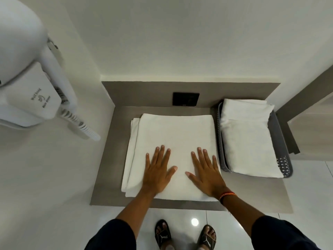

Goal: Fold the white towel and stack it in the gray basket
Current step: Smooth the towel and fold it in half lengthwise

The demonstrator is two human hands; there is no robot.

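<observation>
Our left hand (pixel 157 173) and right hand (pixel 205 173) lie flat, fingers spread, apart on the folded white towel (pixel 173 134); the gray basket (pixel 285 166) sits just right of them.

Wall hair dryer (pixel 30 98) upper left, coiled cord (pixel 79 123) hanging; black wall plate (pixel 186 99) behind gray counter (pixel 108 168); black sandals (pixel 163 235) on tile.

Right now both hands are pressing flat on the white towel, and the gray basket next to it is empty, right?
Not quite. The head view shows the gray basket already holds a folded white towel. The rest is right: the left hand and right hand both press flat on the white towel on the counter.
</observation>
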